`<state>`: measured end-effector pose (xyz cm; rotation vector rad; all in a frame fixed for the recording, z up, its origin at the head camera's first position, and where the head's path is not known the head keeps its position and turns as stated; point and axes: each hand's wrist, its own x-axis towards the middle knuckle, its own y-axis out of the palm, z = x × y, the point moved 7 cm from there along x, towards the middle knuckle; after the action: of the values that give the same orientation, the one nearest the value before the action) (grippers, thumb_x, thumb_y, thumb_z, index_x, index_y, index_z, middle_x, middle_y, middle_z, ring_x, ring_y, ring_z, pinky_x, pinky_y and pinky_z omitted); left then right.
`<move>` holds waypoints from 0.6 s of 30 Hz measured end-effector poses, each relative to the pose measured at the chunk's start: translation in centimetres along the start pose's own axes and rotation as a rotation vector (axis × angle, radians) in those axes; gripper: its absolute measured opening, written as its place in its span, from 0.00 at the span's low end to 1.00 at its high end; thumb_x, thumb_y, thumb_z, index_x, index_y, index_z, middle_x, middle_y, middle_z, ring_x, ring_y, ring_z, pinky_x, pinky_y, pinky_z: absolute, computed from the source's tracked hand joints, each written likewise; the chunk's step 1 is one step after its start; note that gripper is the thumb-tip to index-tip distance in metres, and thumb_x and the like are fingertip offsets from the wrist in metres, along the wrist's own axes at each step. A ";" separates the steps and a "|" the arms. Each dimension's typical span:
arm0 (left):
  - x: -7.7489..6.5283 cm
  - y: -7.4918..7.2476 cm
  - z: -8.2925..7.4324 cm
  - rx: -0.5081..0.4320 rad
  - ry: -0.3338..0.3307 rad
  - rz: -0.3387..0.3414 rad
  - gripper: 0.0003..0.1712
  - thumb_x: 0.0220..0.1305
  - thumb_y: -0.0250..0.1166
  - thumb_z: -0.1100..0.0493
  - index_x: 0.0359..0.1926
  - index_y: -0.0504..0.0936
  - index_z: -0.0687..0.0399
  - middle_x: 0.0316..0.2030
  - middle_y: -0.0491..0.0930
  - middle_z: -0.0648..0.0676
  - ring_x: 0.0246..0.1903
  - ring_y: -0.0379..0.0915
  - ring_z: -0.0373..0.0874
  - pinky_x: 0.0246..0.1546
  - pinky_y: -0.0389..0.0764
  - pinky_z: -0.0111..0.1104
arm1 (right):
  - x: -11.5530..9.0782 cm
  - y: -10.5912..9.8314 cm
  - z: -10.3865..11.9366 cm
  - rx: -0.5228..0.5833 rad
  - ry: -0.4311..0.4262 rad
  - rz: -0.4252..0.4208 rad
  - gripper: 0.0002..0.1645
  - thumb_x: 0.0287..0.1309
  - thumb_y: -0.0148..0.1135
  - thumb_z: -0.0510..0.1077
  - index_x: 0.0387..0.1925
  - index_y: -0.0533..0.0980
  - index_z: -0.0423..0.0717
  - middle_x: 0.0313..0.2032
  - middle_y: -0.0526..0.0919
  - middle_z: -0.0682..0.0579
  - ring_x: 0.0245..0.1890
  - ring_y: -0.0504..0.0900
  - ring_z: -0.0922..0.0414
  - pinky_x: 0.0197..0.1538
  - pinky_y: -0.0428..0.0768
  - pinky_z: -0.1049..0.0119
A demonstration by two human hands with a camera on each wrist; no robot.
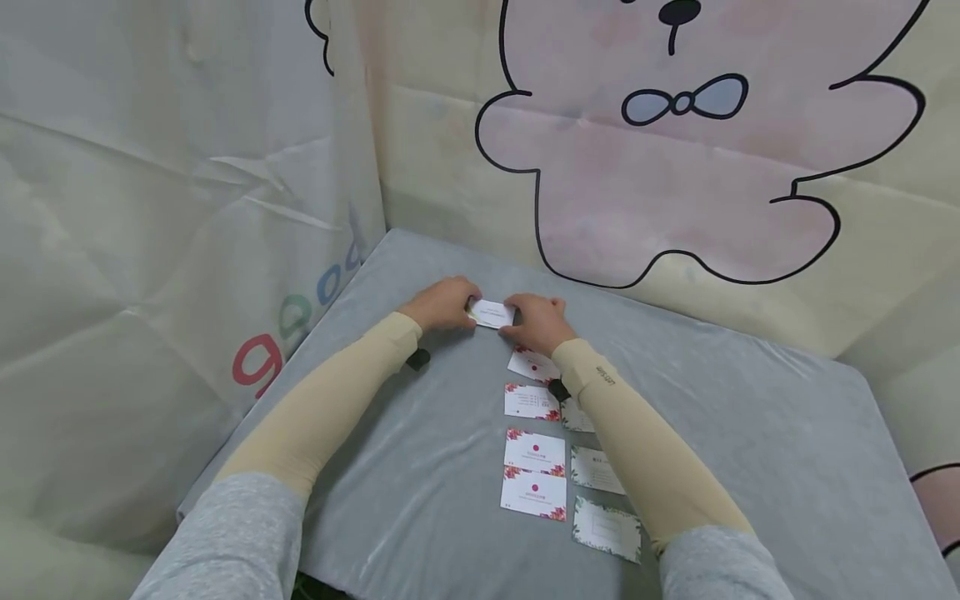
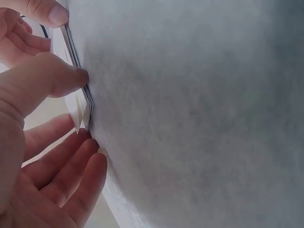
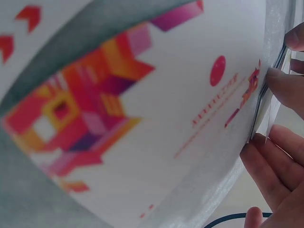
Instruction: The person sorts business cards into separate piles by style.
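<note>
Near the far edge of the table, my left hand (image 1: 444, 305) and right hand (image 1: 538, 323) grip a small stack of white cards (image 1: 491, 314) from its two ends. In the left wrist view, the left thumb (image 2: 71, 81) presses one side of the stack, and the fingers lie around the other. Several thin layers with dark edges show in the stack (image 2: 89, 102). The right wrist view has the right thumb (image 3: 280, 80) against the stack, its fingers below. A card with a red-orange pattern (image 3: 114, 104) lies on the table close to the right wrist.
A column of cards with red corners (image 1: 534, 452) lies on the grey cloth-covered table (image 1: 390, 483). Beside it, cards with green leaf borders (image 1: 606, 528) form another column, partly hidden under the right forearm. Printed curtains (image 1: 450, 150) hang behind and to the left.
</note>
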<state>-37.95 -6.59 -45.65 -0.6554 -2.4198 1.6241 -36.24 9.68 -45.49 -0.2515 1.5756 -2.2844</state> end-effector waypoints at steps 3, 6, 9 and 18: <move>0.0 0.3 -0.1 0.014 -0.002 0.007 0.34 0.59 0.73 0.50 0.65 0.77 0.54 0.53 0.79 0.53 0.47 0.72 0.45 0.55 0.76 0.39 | -0.2 0.1 -0.2 0.005 0.011 0.000 0.35 0.60 0.70 0.57 0.66 0.74 0.50 0.66 0.77 0.49 0.66 0.74 0.50 0.64 0.52 0.41; -0.1 0.4 -0.3 0.016 -0.005 -0.003 0.36 0.59 0.73 0.50 0.66 0.76 0.55 0.55 0.79 0.54 0.48 0.73 0.45 0.57 0.76 0.40 | -0.5 0.1 -0.2 0.008 0.009 -0.005 0.36 0.59 0.70 0.57 0.66 0.74 0.50 0.67 0.76 0.49 0.66 0.74 0.50 0.63 0.53 0.42; -0.3 0.5 -0.3 0.010 -0.011 -0.024 0.35 0.59 0.73 0.50 0.66 0.76 0.56 0.55 0.79 0.55 0.49 0.73 0.45 0.58 0.76 0.41 | -0.7 0.0 -0.3 0.006 0.005 0.001 0.37 0.59 0.70 0.58 0.67 0.73 0.51 0.67 0.76 0.49 0.67 0.73 0.50 0.63 0.53 0.42; -0.8 0.1 -0.6 0.016 -0.007 -0.059 0.33 0.58 0.70 0.54 0.63 0.77 0.60 0.55 0.79 0.57 0.51 0.74 0.49 0.58 0.76 0.43 | -3.1 -0.9 -1.9 -0.003 0.028 0.040 0.37 0.59 0.69 0.59 0.67 0.73 0.51 0.65 0.78 0.50 0.65 0.75 0.50 0.67 0.52 0.40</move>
<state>-37.05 -6.42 -45.39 -0.5706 -2.4040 1.6241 -34.16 12.79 -45.13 -0.1879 1.5833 -2.2656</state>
